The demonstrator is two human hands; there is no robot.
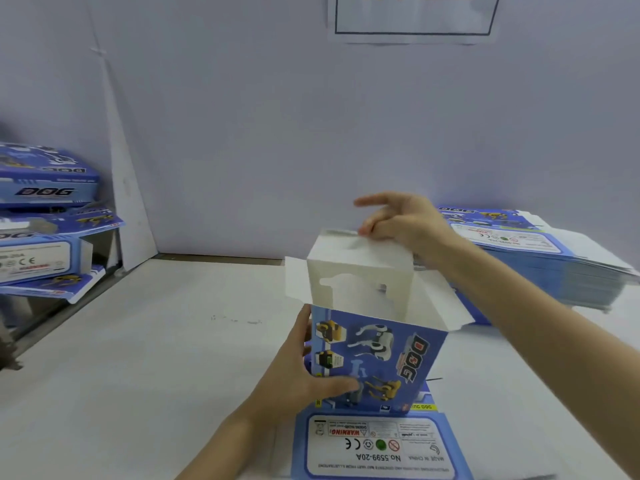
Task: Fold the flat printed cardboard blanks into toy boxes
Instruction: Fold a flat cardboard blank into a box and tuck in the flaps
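Left hand (294, 379) tight round toy box (377, 358) side, right hand (398, 220) (forefinger out) pinched on top flap (360, 251).

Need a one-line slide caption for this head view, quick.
Left hand grips the half-formed blue toy box while the right hand pinches its white top flap; flat blanks stacked at right.

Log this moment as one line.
box: upright, top open | left hand: grips box side | right hand: holds lid flap edge | blank stack: far right
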